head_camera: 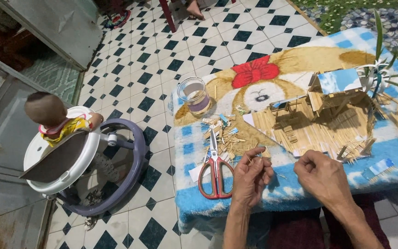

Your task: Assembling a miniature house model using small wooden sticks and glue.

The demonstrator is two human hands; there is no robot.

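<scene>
The left hand [253,173] pinches a thin wooden stick [255,157] between thumb and fingertips, fingers drawn close around it, low over the front edge of the table. The right hand [324,177] sits just beside it, knuckles up and fingers curled under; whether it grips anything cannot be told from here. Just left of the left hand lie red-handled scissors [215,169], blades closed and pointing away, and beyond them a loose heap of cut stick pieces [224,133]. Farther back stands a small model house of sticks [328,108] on a stick-covered base, well apart from both hands, with a glass jar [194,95] near the table's far left corner. All of it rests on a fleecy blue blanket with a bear print [272,87].

The stick looks slender enough to snap or slip under a tight pinch. The soft blanket could swallow dropped offcuts, and a careless elbow might jolt the fragile model. A small child in a walker [77,152] sits close to the scissors' side of the table.
</scene>
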